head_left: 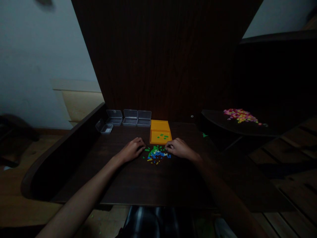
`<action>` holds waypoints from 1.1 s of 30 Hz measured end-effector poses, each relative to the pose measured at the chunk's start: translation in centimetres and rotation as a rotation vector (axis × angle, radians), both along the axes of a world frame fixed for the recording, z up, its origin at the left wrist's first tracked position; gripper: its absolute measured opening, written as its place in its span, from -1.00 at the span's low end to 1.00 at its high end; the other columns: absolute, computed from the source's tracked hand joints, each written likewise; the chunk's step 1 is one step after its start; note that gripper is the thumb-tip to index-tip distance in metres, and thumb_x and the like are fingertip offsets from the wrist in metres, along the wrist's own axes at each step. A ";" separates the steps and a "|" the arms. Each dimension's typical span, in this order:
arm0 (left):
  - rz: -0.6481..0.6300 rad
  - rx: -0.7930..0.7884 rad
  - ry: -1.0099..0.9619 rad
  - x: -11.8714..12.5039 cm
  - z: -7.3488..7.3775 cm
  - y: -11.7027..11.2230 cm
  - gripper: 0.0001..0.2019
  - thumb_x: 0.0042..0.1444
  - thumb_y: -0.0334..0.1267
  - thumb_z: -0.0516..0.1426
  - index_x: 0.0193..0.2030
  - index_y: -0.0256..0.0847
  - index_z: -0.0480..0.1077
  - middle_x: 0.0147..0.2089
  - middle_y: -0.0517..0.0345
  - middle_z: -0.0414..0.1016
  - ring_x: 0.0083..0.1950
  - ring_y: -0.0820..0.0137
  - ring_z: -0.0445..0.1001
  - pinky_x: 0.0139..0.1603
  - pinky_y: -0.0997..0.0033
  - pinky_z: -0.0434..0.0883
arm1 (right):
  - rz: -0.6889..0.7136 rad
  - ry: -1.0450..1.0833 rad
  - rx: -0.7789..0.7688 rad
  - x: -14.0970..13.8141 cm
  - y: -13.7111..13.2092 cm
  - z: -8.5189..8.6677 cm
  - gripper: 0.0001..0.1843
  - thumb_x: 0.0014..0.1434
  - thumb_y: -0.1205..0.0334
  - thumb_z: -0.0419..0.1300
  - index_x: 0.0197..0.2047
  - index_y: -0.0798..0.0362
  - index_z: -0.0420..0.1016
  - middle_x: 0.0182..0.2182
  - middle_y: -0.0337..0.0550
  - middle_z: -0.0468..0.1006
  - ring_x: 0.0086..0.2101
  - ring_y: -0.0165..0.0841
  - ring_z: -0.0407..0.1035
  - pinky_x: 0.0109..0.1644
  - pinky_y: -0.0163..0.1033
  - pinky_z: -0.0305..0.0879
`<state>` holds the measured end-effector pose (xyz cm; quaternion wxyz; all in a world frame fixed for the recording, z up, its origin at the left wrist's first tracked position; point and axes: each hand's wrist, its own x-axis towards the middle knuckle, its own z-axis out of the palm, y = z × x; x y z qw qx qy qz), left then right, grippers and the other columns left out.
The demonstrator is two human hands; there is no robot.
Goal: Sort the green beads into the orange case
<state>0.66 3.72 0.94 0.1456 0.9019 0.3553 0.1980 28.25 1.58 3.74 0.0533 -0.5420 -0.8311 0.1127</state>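
Note:
A small pile of green, blue, white and yellow plastic pieces [158, 154] lies on the dark wooden desk between my hands. My left hand [134, 149] rests at the pile's left side, its fingers curled with the tips drawn together. At the right edge of the pile, my right hand [180, 148] has its fingers pinched. Whatever either hand may hold is too small and dim to make out. Just beyond the pile sits an open orange box [159, 125], with several green pieces [162, 136] in its near half.
Clear plastic cases with raised lids [137, 121] stand along the back left. A smaller open clear case [106, 129] is near the left side panel [74, 142]. Pink and yellow bits [240, 115] are heaped on a dark surface at the right. A tall wooden panel [163, 59] closes the back.

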 end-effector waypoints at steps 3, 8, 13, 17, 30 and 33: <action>0.005 -0.027 -0.021 0.1 0.1 0.0 -0.81 0.24 -0.33 -0.01 -0.23 -0.22 0.43 -0.19 0.03 0.45 -0.10 0.30 0.43 -0.02 0.31 0.39 | 0.005 0.008 0.000 0.0 0.0 0.0 -0.77 0.19 0.24 0.13 -0.23 0.02 0.63 -0.44 -0.18 0.61 -0.45 -0.41 0.41 -0.37 -0.37 0.10; 0.045 -0.069 -0.077 0.1 0.1 0.0 -0.89 0.15 -0.38 0.04 -0.29 -0.20 0.39 -0.24 0.09 0.47 -0.16 0.33 0.45 -0.07 0.35 0.40 | 0.009 0.043 -0.011 -0.1 0.0 -0.1 -0.80 0.16 0.26 0.16 -0.25 0.04 0.62 -0.47 -0.20 0.59 -0.48 -0.43 0.38 -0.37 -0.37 0.09; 0.099 -0.096 -0.100 0.2 0.1 0.1 -0.90 0.11 -0.38 0.08 -0.27 -0.23 0.43 -0.23 0.08 0.49 -0.19 0.33 0.47 -0.13 0.36 0.41 | -0.001 0.055 -0.018 0.0 0.1 -0.2 -0.81 0.12 0.30 0.17 -0.25 0.07 0.60 -0.47 -0.20 0.57 -0.48 -0.44 0.36 -0.38 -0.36 0.09; 0.093 -0.085 -0.101 0.1 0.1 0.2 -0.84 0.15 -0.36 0.05 -0.24 -0.22 0.47 -0.21 0.07 0.51 -0.16 0.33 0.49 -0.10 0.36 0.41 | -0.003 0.065 -0.001 0.1 0.2 -0.4 -0.79 0.14 0.26 0.17 -0.19 0.05 0.60 -0.45 -0.20 0.58 -0.46 -0.42 0.37 -0.35 -0.36 0.13; 0.112 -0.113 -0.095 0.2 0.3 0.1 -0.90 0.11 -0.36 0.09 -0.30 -0.23 0.44 -0.25 0.09 0.47 -0.23 0.35 0.45 -0.15 0.39 0.38 | 0.034 0.116 -0.046 0.0 0.2 -0.4 -0.79 0.12 0.31 0.16 -0.23 0.08 0.62 -0.46 -0.19 0.58 -0.48 -0.43 0.36 -0.37 -0.37 0.12; 0.122 -0.125 -0.105 0.0 0.5 0.2 -0.90 0.09 -0.38 0.10 -0.27 -0.24 0.43 -0.24 0.09 0.46 -0.23 0.36 0.44 -0.16 0.39 0.38 | 0.033 0.131 -0.070 0.1 0.4 -0.6 -0.80 0.11 0.33 0.17 -0.23 0.11 0.60 -0.47 -0.20 0.56 -0.51 -0.45 0.33 -0.39 -0.37 0.09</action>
